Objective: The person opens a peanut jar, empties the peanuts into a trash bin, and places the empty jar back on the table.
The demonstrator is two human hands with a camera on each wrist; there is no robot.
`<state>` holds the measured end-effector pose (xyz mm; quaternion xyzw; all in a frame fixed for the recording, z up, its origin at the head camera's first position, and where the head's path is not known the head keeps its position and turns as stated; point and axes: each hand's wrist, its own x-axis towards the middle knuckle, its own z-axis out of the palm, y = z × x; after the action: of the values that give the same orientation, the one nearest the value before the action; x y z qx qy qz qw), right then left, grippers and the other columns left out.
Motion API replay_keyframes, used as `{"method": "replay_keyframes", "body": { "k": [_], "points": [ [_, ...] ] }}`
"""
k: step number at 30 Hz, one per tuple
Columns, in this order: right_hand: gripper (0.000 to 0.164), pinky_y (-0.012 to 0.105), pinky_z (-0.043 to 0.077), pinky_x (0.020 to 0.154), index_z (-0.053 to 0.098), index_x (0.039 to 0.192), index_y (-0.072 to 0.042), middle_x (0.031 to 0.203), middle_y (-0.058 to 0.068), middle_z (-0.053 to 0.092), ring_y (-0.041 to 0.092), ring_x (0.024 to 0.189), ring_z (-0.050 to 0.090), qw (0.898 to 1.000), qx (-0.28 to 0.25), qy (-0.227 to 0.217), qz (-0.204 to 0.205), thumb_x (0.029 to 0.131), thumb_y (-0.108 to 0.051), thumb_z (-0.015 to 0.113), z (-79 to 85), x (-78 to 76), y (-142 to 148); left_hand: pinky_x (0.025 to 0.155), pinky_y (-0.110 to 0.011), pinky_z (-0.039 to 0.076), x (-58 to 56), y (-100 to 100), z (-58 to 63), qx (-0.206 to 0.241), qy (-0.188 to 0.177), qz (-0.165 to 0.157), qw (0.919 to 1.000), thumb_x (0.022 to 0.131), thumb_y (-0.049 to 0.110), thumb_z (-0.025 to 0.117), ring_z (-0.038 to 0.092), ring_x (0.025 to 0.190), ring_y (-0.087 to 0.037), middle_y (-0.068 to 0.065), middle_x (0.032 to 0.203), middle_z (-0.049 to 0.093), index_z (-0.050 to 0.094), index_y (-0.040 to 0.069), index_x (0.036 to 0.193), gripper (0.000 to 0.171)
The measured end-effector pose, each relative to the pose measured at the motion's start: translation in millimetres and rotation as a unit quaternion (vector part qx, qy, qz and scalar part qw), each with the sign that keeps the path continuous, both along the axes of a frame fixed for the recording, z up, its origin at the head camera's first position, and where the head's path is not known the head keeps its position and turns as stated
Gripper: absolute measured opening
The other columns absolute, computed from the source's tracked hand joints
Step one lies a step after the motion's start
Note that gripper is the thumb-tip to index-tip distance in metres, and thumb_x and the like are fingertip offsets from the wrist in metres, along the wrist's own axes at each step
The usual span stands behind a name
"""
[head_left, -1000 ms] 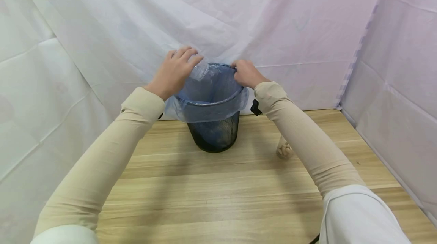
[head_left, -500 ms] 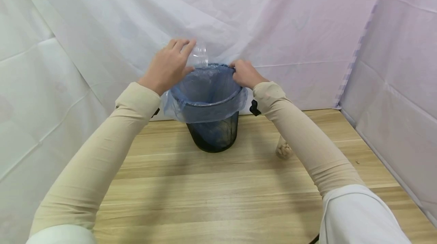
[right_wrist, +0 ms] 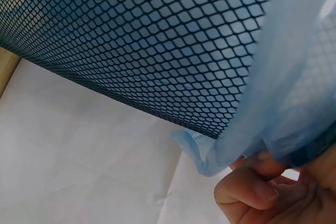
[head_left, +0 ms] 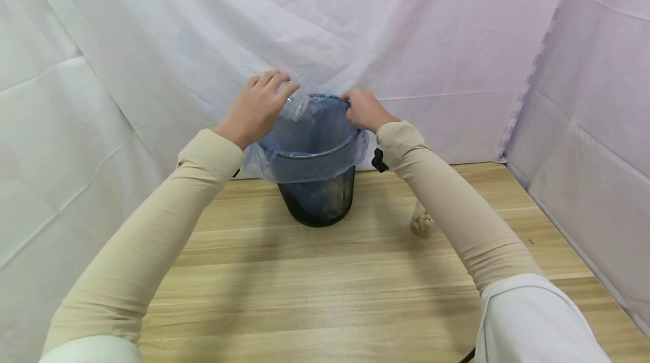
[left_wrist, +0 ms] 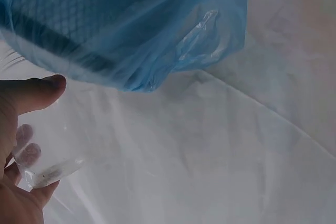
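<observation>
My left hand [head_left: 258, 106] holds a clear plastic cup [head_left: 296, 108] at the left rear of a black mesh wastebasket [head_left: 317, 202]. The cup tilts with its mouth toward the basket's opening; in the left wrist view my fingertips show through its wall [left_wrist: 55, 170]. A thin blue bag [head_left: 315, 166] lines the basket and is folded out over the rim. On the far right of that rim, my right hand [head_left: 367, 110] grips the edge together with the bag. The right wrist view shows its fingers [right_wrist: 247, 187] curled at the rim beneath the mesh.
A clear container of pale pieces [head_left: 421, 222] stands on the wooden floor [head_left: 315, 284], partly hidden by my right forearm. White cloth walls [head_left: 203, 24] rise close behind the basket and along both sides. One small brown bit [head_left: 531, 240] lies near the right wall.
Half a second ago the left hand held the cup higher, above the rear rim; it has since dipped and tipped toward the opening again. The right hand has stayed on the rim.
</observation>
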<state>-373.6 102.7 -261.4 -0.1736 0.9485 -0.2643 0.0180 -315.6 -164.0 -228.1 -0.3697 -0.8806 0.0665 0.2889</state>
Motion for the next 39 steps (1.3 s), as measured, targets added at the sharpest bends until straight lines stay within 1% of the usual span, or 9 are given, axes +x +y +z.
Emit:
{"method": "replay_keyframes", "body": {
  "k": [7, 9, 14, 17, 20, 23, 31, 35, 39],
  "points": [
    [0.056, 0.028, 0.034, 0.054, 0.05, 0.159, -0.001, 0.156, 0.021, 0.059, 0.009, 0.05, 0.034, 1.0, 0.016, 0.015, 0.002, 0.105, 0.002, 0.037, 1.1, 0.1, 4.5, 0.111, -0.062, 0.05, 1.8, -4.0, 7.9, -0.001, 0.002, 0.019, 0.9998, 0.099, -0.006, 0.069, 0.053, 0.141, -0.046, -0.027, 0.146, 0.06, 0.056, 0.0, 0.15, 0.053],
    [0.053, 0.029, 0.036, 0.055, 0.05, 0.159, -0.001, 0.148, 0.022, 0.064, 0.009, 0.05, 0.036, 0.999, 0.024, 0.022, 0.003, 0.107, -0.002, 0.038, 1.4, 0.9, 7.6, 0.112, -0.062, 0.05, 1.9, -5.4, 10.2, -0.002, 0.006, 0.032, 0.9995, 0.096, -0.004, 0.075, 0.053, 0.141, -0.046, -0.027, 0.146, 0.059, 0.055, 0.0, 0.151, 0.058],
    [0.052, 0.037, 0.047, 0.072, 0.042, 0.163, 0.002, 0.138, 0.024, 0.067, 0.017, 0.063, 0.048, 0.999, 0.028, 0.033, 0.009, 0.113, -0.013, 0.039, 7.8, 6.0, 18.9, 0.116, -0.064, 0.045, 4.9, -13.7, 17.9, 0.03, 0.003, 0.065, 0.9974, 0.092, 0.004, 0.084, 0.052, 0.141, -0.048, -0.028, 0.148, 0.058, 0.053, -0.003, 0.152, 0.068],
    [0.055, 0.048, 0.052, 0.098, 0.036, 0.165, 0.004, 0.155, 0.026, 0.055, 0.031, 0.105, 0.067, 0.999, 0.023, 0.039, 0.011, 0.114, -0.017, 0.04, 16.0, 13.1, 26.8, 0.121, -0.064, 0.04, 9.2, -21.8, 22.6, 0.072, -0.019, 0.086, 0.9935, 0.093, 0.007, 0.084, 0.05, 0.142, -0.05, -0.031, 0.15, 0.056, 0.049, -0.006, 0.154, 0.071],
    [0.056, 0.056, 0.044, 0.121, 0.034, 0.166, 0.004, 0.168, 0.026, 0.041, 0.042, 0.15, 0.047, 0.998, 0.03, 0.046, 0.01, 0.114, -0.019, 0.041, 24.3, 22.3, 34.4, 0.125, -0.061, 0.037, 15.2, -31.6, 24.4, 0.128, -0.04, 0.112, 0.9845, 0.095, 0.009, 0.082, 0.049, 0.143, -0.052, -0.033, 0.151, 0.054, 0.045, -0.01, 0.155, 0.073],
    [0.058, 0.059, 0.037, 0.127, 0.034, 0.166, 0.002, 0.173, 0.025, 0.034, 0.043, 0.159, 0.036, 0.997, 0.046, 0.059, 0.011, 0.114, -0.021, 0.042, 32.6, 32.6, 42.0, 0.125, -0.06, 0.039, 21.9, -42.7, 21.9, 0.197, -0.062, 0.127, 0.9701, 0.095, 0.01, 0.08, 0.049, 0.143, -0.052, -0.035, 0.152, 0.052, 0.041, -0.012, 0.155, 0.075],
    [0.06, 0.062, 0.035, 0.127, 0.032, 0.168, -0.001, 0.173, 0.027, 0.029, 0.045, 0.16, 0.033, 0.995, 0.065, 0.079, 0.01, 0.114, -0.024, 0.043, 44.2, 67.9, 62.7, 0.115, -0.067, 0.044, 37.9, -72.8, -7.5, 0.317, -0.112, 0.122, 0.9339, 0.09, 0.006, 0.081, 0.053, 0.132, -0.056, -0.04, 0.144, 0.051, 0.039, -0.017, 0.15, 0.077],
    [0.061, 0.065, 0.034, 0.126, 0.033, 0.168, -0.001, 0.171, 0.029, 0.032, 0.047, 0.159, 0.032, 0.994, 0.078, 0.081, 0.016, 0.113, -0.024, 0.046, 36.5, 85.2, 73.8, 0.114, -0.068, 0.043, 47.6, -85.9, -32.8, 0.354, -0.124, 0.13, 0.9177, 0.087, 0.004, 0.083, 0.051, 0.133, -0.056, -0.039, 0.145, 0.049, 0.037, -0.015, 0.152, 0.081],
    [0.062, 0.067, 0.033, 0.126, 0.034, 0.167, 0.0, 0.169, 0.031, 0.036, 0.049, 0.157, 0.033, 0.993, 0.085, 0.075, 0.018, 0.113, -0.024, 0.051, 17.5, 100.9, 85.7, 0.114, -0.069, 0.042, 58.0, -96.5, -66.4, 0.377, -0.135, 0.143, 0.905, 0.086, 0.003, 0.083, 0.05, 0.132, -0.056, -0.04, 0.145, 0.048, 0.035, -0.013, 0.156, 0.086]
  ]
}}
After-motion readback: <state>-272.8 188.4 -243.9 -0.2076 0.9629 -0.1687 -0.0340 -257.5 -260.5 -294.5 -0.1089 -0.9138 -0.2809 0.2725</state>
